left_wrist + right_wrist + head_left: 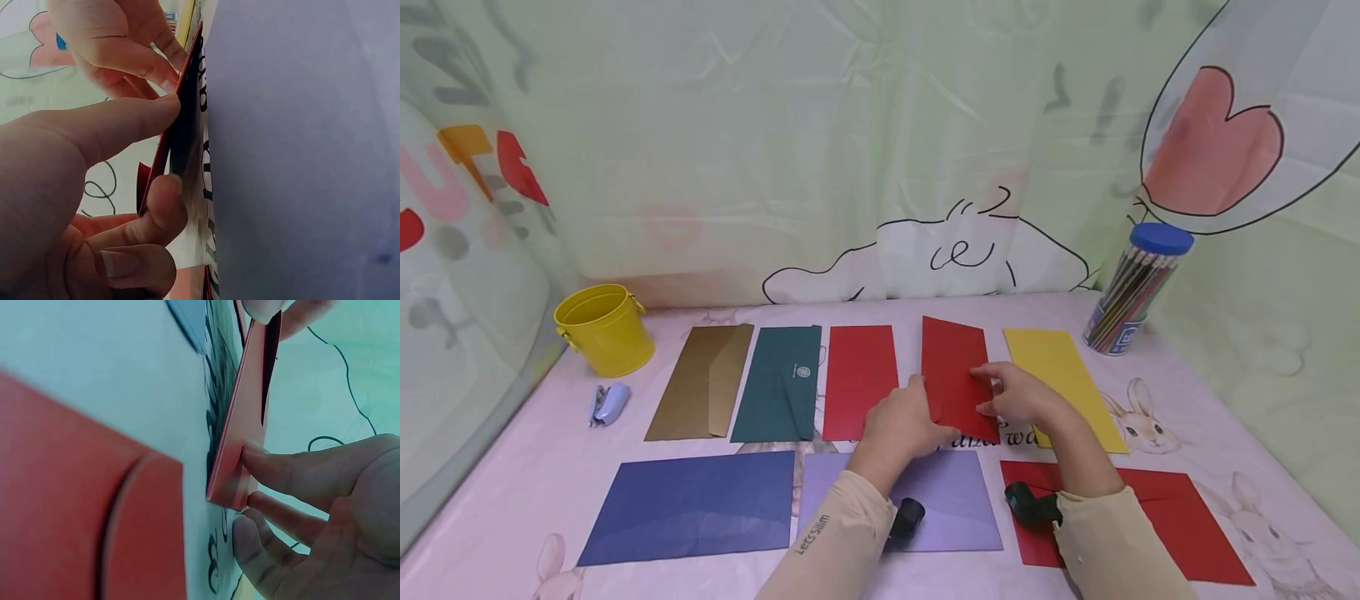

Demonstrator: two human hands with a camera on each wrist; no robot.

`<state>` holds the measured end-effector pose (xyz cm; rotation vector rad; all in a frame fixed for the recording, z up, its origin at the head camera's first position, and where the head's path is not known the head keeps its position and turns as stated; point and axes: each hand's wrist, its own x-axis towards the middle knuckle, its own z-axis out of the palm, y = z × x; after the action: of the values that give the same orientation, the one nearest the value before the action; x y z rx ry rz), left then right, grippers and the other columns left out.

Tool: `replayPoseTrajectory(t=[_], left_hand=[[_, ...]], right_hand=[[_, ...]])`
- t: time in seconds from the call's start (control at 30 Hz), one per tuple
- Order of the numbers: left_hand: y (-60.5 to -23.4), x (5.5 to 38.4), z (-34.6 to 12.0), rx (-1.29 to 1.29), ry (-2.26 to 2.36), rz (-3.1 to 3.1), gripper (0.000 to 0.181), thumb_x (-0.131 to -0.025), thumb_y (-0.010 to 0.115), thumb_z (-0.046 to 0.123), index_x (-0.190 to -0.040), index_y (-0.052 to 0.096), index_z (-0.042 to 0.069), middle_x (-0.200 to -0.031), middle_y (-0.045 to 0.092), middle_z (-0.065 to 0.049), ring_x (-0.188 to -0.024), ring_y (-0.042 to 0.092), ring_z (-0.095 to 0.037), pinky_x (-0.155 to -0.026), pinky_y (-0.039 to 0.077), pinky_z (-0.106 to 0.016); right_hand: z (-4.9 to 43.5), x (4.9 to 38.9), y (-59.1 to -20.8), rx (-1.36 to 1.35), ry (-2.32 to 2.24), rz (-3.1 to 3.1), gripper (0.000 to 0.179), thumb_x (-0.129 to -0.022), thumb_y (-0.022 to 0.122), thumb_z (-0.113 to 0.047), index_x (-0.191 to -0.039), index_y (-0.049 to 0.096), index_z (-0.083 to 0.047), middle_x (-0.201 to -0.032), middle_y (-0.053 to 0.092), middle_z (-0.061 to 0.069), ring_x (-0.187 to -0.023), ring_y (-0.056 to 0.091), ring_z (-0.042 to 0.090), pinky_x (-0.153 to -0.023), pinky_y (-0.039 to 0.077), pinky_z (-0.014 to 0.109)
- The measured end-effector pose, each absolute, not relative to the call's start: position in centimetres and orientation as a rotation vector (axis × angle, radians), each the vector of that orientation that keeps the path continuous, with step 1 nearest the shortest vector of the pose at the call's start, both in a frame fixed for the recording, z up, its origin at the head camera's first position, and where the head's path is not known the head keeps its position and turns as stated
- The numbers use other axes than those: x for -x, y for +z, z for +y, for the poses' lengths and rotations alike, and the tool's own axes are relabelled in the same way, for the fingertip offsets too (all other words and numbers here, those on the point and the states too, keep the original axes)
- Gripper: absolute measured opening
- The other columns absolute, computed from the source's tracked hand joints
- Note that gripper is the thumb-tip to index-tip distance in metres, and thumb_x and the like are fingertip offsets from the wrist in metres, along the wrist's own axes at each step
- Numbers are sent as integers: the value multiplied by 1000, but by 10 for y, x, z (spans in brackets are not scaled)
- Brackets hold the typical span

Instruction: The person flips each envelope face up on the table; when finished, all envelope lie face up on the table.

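Note:
A red envelope (957,375) stands tilted up from the cloth between my two hands, right of the middle of the far row. My left hand (904,423) grips its left side; in the left wrist view the thumb and curled fingers (165,203) lie about the envelope (164,147), seen nearly edge-on. At its right edge my right hand (1018,393) pinches it, the thumb (294,475) on one face in the right wrist view. A flap stands slightly away from the envelope's body (240,425). Below my left hand lies a lilac envelope (943,500).
Flat in the far row lie brown (681,383), dark green (771,383), red (860,375) and yellow (1060,375) envelopes. Nearer are a blue envelope (688,508) and another red one (1187,521). A yellow bucket (613,333), stapler (610,404) and pencil jar (1131,292) stand around them.

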<state>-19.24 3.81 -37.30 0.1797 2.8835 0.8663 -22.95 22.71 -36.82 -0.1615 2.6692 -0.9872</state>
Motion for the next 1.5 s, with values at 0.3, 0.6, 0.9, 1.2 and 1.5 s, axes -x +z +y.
replayPoseTrajectory(t=[0.3, 0.6, 0.9, 1.2, 1.5], left_hand=[[-378, 191, 40, -177, 814, 2862, 80, -76, 86, 42, -137, 50, 4, -82, 62, -5, -71, 64, -21, -72, 55, -43], [-381, 190, 43, -167, 740, 2897, 71, -77, 84, 43, -128, 53, 5, -76, 60, -5, -66, 63, -21, -70, 54, -43], [-378, 187, 44, -171, 676, 2926, 66, -77, 83, 45, -123, 56, 6, -69, 57, -3, -60, 60, -19, -67, 52, -41], [-378, 186, 44, -166, 628, 2928, 62, -77, 83, 47, -119, 60, 7, -69, 57, -2, -61, 59, -18, -67, 53, -41], [-379, 187, 44, -157, 624, 2930, 61, -77, 83, 46, -118, 60, 7, -70, 57, -2, -62, 59, -19, -67, 52, -41]], right_hand=[[227, 228, -367, 194, -944, 2692, 65, -87, 72, 0, -146, 46, 5, -147, 38, 31, -130, 39, 52, -94, 51, 52], [227, 228, -369, 198, -918, 2711, 64, -87, 71, 0, -146, 47, 5, -149, 35, 31, -131, 39, 53, -96, 49, 55], [227, 229, -370, 207, -884, 2724, 63, -87, 71, 1, -145, 47, 6, -149, 36, 33, -131, 39, 53, -96, 49, 55], [228, 229, -372, 246, -858, 2743, 62, -86, 71, 2, -144, 48, 7, -147, 38, 33, -131, 39, 53, -95, 50, 55], [227, 229, -371, 260, -846, 2755, 61, -87, 71, 2, -143, 48, 8, -146, 39, 33, -129, 41, 53, -95, 50, 55]])
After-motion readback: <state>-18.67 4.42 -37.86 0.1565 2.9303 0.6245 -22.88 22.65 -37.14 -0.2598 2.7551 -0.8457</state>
